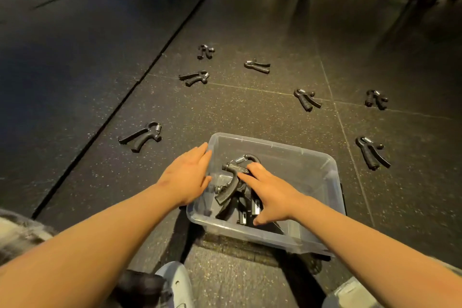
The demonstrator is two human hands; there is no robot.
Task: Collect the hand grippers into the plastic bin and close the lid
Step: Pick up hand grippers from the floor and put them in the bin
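7 black hand grippers (pixel 141 135) are scattered flat on the dark speckled rubber floor (pixel 237 107), each apart from the others. 1 is seen to the left of the bin, 3 lie in a loose group further off, 1 lies beyond the bin to the right, and 2 are well out on the right side.

The clear plastic bin (pixel 300 242) is set on the floor just in front of the person, with its top uncovered. More hand grippers are piled in its near left part; they overlap, so their number cannot be told. The topmost gripper (pixel 227 194) is laid across the pile, its spring end turned toward the far wall.

The left hand (pixel 186 177) is held with its fingers straight and close together, laid against the bin's left rim near the far corner; nothing is gripped by it. The right hand (pixel 271 192) is reached inside the bin with its fingers spread and nearly straight. Its fingertips are placed on the topmost gripper's head and its thumb is lowered against the pile; no object is seen to be clasped.

2 pale shoes (pixel 175 282) are visible at the bottom edge, and a patterned sleeve (pixel 17 230) at the lower left.
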